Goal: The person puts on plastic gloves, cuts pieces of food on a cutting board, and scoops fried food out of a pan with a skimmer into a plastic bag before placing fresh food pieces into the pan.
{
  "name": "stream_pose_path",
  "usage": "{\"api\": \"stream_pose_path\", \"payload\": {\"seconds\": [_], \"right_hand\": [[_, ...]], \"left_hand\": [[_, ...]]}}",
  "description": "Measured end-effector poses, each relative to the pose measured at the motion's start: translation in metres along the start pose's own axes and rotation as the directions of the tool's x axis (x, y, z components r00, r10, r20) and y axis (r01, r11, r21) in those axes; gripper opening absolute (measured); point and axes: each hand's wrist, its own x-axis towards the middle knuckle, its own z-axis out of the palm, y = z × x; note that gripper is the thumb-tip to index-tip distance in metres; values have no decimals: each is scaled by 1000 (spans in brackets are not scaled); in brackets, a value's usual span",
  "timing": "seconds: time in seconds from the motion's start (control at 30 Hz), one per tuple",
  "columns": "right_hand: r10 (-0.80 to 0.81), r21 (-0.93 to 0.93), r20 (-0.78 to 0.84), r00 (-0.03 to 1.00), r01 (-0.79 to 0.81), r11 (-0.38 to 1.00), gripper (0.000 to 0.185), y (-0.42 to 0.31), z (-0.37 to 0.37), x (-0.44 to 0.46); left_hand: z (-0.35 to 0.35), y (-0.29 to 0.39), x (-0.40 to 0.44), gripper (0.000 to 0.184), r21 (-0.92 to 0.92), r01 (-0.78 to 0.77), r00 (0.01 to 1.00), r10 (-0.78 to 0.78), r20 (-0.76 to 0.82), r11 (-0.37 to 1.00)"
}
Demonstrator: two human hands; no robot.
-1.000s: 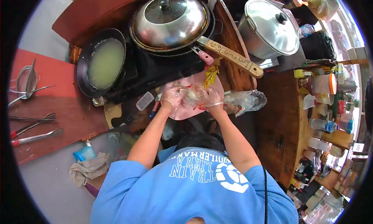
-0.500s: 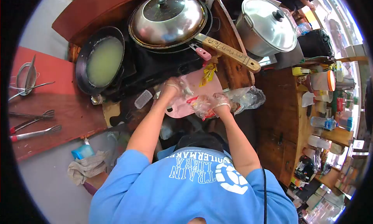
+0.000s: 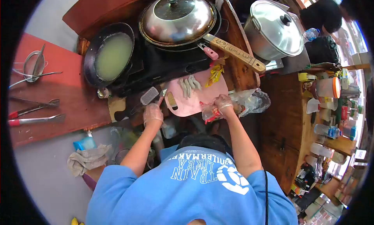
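Note:
My left hand [image 3: 153, 114], in a clear plastic glove, is closed around the reddish handle of a small knife [image 3: 163, 93], its blade pointing up by the board's left edge. Several long greyish-white pieces [image 3: 189, 85] lie side by side on the pink cutting board [image 3: 196, 105]; their kind is not clear. My right hand [image 3: 223, 103], also gloved, grips a clear plastic bag with red markings [image 3: 210, 112] at the board's lower right edge. Yellowish wilted leaves [image 3: 215, 74] rest on the board's top right. A grater [image 3: 149, 96] lies beside my left hand.
Behind the board, a stove [image 3: 156, 71] carries a pan of cloudy liquid [image 3: 114, 57] and a lidded wok [image 3: 177, 20] with a wooden handle [image 3: 233, 52]. A large lidded pot [image 3: 274, 30] stands right. Tongs [image 3: 37, 120] and a strainer [image 3: 35, 65] lie left.
My left hand has moved off the board, left and towards me, and now holds the knife. The whitish pieces lie uncovered on the board. My right hand stays on the bag.

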Motion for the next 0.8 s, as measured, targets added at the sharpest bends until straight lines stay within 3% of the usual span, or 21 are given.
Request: {"api": "stream_pose_path", "payload": {"seconds": [0.03, 0.1, 0.17, 0.23, 0.27, 0.3, 0.33, 0.43, 0.5, 0.53, 0.57, 0.63, 0.7, 0.73, 0.77, 0.8], "right_hand": [[137, -202, 62, 989, -122, 972, 12, -13, -6, 5], [280, -400, 99, 955, -220, 890, 14, -34, -1, 20], [159, -762, 390, 907, 222, 608, 23, -40, 16, 34], [341, -617, 391, 855, -31, 786, 34, -73, 15, 47], [446, -437, 328, 833, -285, 853, 39, -70, 33, 51], [553, -213, 292, 780, -511, 833, 44, -87, 36, 60], [539, -110, 412, 735, -547, 830, 47, -99, 30, 68], [551, -41, 426, 717, -593, 804, 45, -93, 55, 84], [576, 74, 428, 696, -662, 746, 43, -99, 57, 91], [593, 136, 433, 679, -700, 701, 42, -101, 56, 92], [612, 203, 443, 656, -738, 644, 41, -104, 53, 90], [648, 341, 468, 601, -799, 495, 39, -110, 45, 84], [661, 368, 492, 566, -823, 432, 37, -110, 37, 74], [666, 353, 502, 551, -834, 424, 36, -110, 32, 67], [650, 272, 506, 567, -820, 503, 34, -105, 30, 61], [634, 189, 509, 582, -795, 577, 32, -99, 30, 56]], "left_hand": [[17, -11, 3, 45, 1, 5, 1000, -5, -1, 1000], [38, -20, 8, 51, -74, 57, 992, -65, -107, 996], [33, -19, 9, 51, -160, -5, 998, -5, -64, 987], [45, -22, 16, 53, -143, -71, 988, 49, -146, 987], [25, -14, 14, 55, -199, 22, 999, -17, 27, 980], [34, -17, 20, 55, -200, 28, 999, -23, 26, 979], [49, -20, 28, 50, -200, 53, 998, -46, 39, 978], [56, -28, 27, 49, -199, 93, 992, -73, 104, 976], [53, -28, 14, 50, -327, 27, 999, -18, 32, 945], [-5, -4, -13, 51, -423, 215, 969, -140, 201, 880], [4, -8, -16, 51, -425, 217, 969, -141, 202, 879], [47, -23, -29, 46, -753, 197, 968, -4, 250, 628], [92, -26, -48, 41, -716, -225, 974, 178, -142, 661], [119, -18, -47, 32, -672, -301, 947, 128, -295, 677], [110, -4, -48, 32, -674, -300, 947, 127, -295, 675], [87, 13, -47, 34, -589, -134, 986, 46, -162, 797]]}}
